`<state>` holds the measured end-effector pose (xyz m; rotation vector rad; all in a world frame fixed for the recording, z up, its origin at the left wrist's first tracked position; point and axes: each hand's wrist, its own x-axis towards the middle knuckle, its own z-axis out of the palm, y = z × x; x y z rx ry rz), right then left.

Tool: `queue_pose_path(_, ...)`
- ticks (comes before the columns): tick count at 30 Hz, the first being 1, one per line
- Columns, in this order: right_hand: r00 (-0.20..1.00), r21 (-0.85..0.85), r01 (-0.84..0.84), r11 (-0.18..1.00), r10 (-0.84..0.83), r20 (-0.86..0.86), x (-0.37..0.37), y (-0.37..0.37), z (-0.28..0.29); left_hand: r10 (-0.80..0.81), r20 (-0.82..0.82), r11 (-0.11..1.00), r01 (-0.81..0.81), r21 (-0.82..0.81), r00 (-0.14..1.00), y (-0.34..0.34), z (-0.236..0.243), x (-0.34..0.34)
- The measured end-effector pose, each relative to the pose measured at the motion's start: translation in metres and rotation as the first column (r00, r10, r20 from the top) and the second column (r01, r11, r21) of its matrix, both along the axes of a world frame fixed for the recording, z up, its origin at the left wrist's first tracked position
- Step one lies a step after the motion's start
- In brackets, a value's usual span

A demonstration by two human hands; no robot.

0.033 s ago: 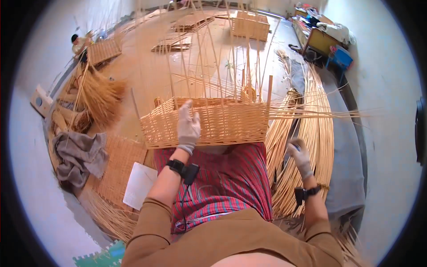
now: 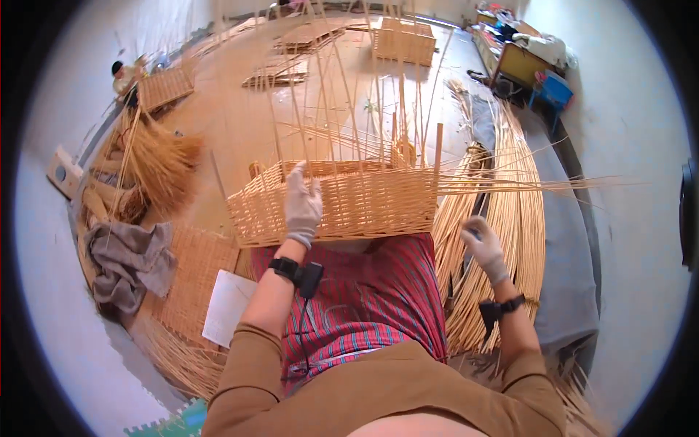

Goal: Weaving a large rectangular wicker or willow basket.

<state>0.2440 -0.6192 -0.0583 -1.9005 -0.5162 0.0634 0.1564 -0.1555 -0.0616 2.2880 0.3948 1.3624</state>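
Observation:
A rectangular woven wicker basket (image 2: 378,204), with long upright canes and loose strands out to the right, rests at the far end of a red striped cloth (image 2: 386,291) over my lap. My gloved left hand (image 2: 302,204) lies against the near wall, left of its middle, fingers stretched up to the rim. My gloved right hand (image 2: 483,247) is off the basket's lower right, its fingers curled around a small dark item I cannot make out.
Cane bundles (image 2: 520,204) lie right, fibre (image 2: 164,160) left. Grey cloth (image 2: 131,258), woven mat (image 2: 182,291) and white sheet (image 2: 222,309) lie near left. Another person (image 2: 127,84) is by a basket at back left. A cluttered cabinet (image 2: 524,65) and more wickerwork (image 2: 404,44) are behind.
My right hand has moved slightly up and left. The basket and my left hand show a small shift to the left in the picture, along with the background.

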Motion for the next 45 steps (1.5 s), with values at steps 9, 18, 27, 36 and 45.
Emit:
queue_pose_path(9,0.86,-0.664,-0.093,0.742,0.395,0.322,-0.024,0.277,0.086,-0.408,-0.827,0.887,-0.046,-0.459,0.387,0.049,0.043,0.003)
queue_pose_path(18,0.848,-0.799,0.021,0.601,0.412,0.332,-0.015,0.324,0.025,-0.158,-0.963,0.88,0.474,-0.036,0.219,0.076,0.03,0.048)
queue_pose_path(27,0.868,-0.739,-0.122,0.663,0.432,0.245,-0.003,0.324,0.037,-0.489,-0.81,0.839,-0.078,-0.538,0.324,0.068,0.035,0.043)
queue_pose_path(36,0.783,-0.514,-0.462,0.723,0.604,0.147,-0.03,0.252,0.068,-0.672,0.146,0.139,0.317,-0.938,0.726,-0.042,0.0,-0.05)
queue_pose_path(45,0.596,-0.734,-0.443,0.515,0.781,0.188,-0.012,0.24,0.112,-0.846,0.301,-0.148,0.349,-0.926,0.441,0.01,0.038,-0.075)
